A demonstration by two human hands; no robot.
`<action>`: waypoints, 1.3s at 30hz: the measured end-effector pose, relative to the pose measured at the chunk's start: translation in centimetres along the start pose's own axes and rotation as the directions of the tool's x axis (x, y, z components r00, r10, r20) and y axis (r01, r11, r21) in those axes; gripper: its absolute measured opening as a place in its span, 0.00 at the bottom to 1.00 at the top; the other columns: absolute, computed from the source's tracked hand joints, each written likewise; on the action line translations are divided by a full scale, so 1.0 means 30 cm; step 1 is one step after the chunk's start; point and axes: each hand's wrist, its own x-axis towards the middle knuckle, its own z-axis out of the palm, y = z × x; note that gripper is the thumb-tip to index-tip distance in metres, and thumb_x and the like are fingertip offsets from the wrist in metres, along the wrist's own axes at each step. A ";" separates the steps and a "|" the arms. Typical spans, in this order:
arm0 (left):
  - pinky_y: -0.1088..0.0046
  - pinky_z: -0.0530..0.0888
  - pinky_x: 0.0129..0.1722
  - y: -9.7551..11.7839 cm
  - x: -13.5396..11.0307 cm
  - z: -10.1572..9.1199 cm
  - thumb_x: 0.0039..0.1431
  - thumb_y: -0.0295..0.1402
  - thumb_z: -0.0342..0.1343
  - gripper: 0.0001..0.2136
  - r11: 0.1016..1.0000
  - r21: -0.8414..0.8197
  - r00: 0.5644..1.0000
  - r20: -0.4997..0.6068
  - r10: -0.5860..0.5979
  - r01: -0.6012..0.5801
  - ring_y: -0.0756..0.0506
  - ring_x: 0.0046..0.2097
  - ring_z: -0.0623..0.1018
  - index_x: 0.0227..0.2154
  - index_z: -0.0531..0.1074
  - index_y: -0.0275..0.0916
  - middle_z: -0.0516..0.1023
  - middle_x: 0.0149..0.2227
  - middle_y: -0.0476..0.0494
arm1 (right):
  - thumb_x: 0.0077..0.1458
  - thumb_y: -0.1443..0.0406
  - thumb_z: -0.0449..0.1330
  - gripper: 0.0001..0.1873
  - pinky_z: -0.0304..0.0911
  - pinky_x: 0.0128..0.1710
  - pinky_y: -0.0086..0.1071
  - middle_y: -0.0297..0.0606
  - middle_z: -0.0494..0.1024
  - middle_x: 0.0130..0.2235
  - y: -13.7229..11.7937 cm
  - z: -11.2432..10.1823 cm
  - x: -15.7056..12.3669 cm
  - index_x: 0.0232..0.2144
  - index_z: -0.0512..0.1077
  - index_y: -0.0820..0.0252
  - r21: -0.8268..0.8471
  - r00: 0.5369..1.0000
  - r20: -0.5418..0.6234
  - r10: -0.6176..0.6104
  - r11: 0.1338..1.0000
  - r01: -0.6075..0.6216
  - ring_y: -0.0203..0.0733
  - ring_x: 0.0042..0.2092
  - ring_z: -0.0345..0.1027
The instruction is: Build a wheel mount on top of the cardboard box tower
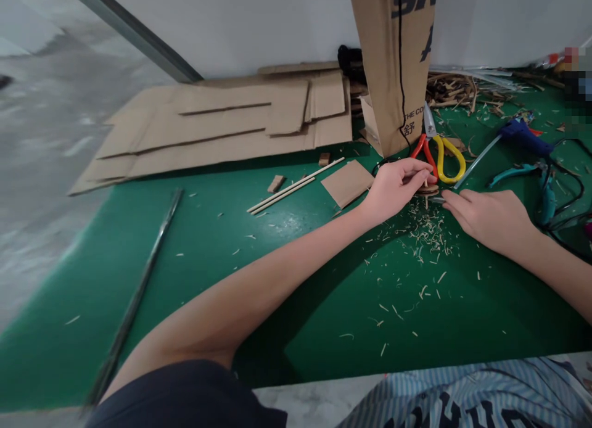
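Beige curled shavings [428, 234] dot the right of the green tabletop [324, 317], on the near side of a small round brown disc [431, 190] with a thin pale stick [426, 201] through it. My left hand [395, 184] pinches this piece; my right hand [493, 217] pinches a slim grey tool [435, 199] beside it. Red-and-yellow-handled metal scissors [439, 149] lie just beyond.

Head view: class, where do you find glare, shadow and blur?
In the head view, pale glare on the green table just below the sticks; in the head view, dark shadow below the left forearm; in the head view, soft, smeared floor at far left.
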 end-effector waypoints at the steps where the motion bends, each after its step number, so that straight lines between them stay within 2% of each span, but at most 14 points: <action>1: 0.72 0.81 0.47 0.001 0.000 -0.001 0.66 0.30 0.52 0.09 1.000 0.009 1.000 0.000 -0.001 0.001 0.48 0.44 0.84 0.43 0.75 0.33 0.85 0.42 0.39 | 0.71 0.60 0.43 0.23 0.35 0.24 0.34 0.38 0.79 0.29 0.001 0.004 0.004 0.51 0.76 0.58 -0.010 1.000 -0.021 -0.001 1.000 0.001 0.34 0.22 0.62; 4: 0.72 0.80 0.47 0.004 0.000 -0.003 0.66 0.30 0.51 0.10 0.999 0.037 1.000 0.011 0.010 -0.010 0.48 0.44 0.84 0.44 0.75 0.33 0.85 0.42 0.39 | 0.69 0.65 0.46 0.20 0.34 0.24 0.35 0.37 0.78 0.28 0.001 0.020 0.008 0.52 0.74 0.59 -0.047 0.997 -0.075 -0.021 0.999 0.017 0.34 0.21 0.61; 7: 0.71 0.80 0.47 0.003 0.001 -0.006 0.66 0.30 0.51 0.10 0.998 0.058 1.000 0.013 0.027 -0.028 0.47 0.44 0.84 0.44 0.75 0.33 0.85 0.41 0.38 | 0.67 0.68 0.47 0.19 0.33 0.24 0.35 0.37 0.77 0.28 -0.004 0.024 0.005 0.52 0.74 0.59 -0.061 0.996 -0.080 -0.028 0.998 0.023 0.34 0.21 0.61; 22: 0.71 0.79 0.45 0.004 -0.001 -0.007 0.66 0.32 0.51 0.10 0.999 0.052 1.000 0.011 0.009 -0.010 0.48 0.42 0.84 0.43 0.75 0.35 0.85 0.41 0.39 | 0.62 0.75 0.45 0.25 0.37 0.24 0.35 0.42 0.80 0.31 -0.012 -0.029 0.007 0.57 0.70 0.65 0.000 0.992 0.113 -0.050 0.999 0.051 0.38 0.23 0.65; 27: 0.72 0.80 0.45 0.001 -0.001 -0.005 0.66 0.31 0.51 0.09 0.999 0.035 1.000 0.007 0.021 -0.021 0.48 0.42 0.84 0.42 0.75 0.34 0.85 0.40 0.40 | 0.59 0.77 0.46 0.27 0.36 0.22 0.35 0.42 0.79 0.33 -0.026 -0.037 -0.006 0.57 0.70 0.66 -0.013 0.982 0.164 -0.090 0.996 0.093 0.39 0.24 0.67; 35: 0.71 0.80 0.45 0.006 -0.002 -0.007 0.66 0.32 0.51 0.10 0.999 0.037 1.000 0.005 0.013 -0.013 0.48 0.42 0.84 0.42 0.75 0.35 0.85 0.40 0.40 | 0.56 0.79 0.48 0.28 0.34 0.22 0.36 0.41 0.78 0.31 -0.039 -0.033 -0.029 0.57 0.70 0.68 -0.064 0.983 0.117 -0.138 0.987 0.146 0.38 0.23 0.68; 39: 0.70 0.81 0.46 0.009 -0.003 -0.007 0.64 0.33 0.54 0.09 1.000 0.016 1.000 -0.013 -0.006 0.006 0.48 0.41 0.84 0.40 0.76 0.35 0.85 0.39 0.40 | 0.62 0.75 0.48 0.23 0.33 0.23 0.36 0.41 0.78 0.30 -0.028 -0.016 -0.035 0.55 0.71 0.65 -0.062 0.992 0.057 -0.113 0.991 0.117 0.38 0.24 0.67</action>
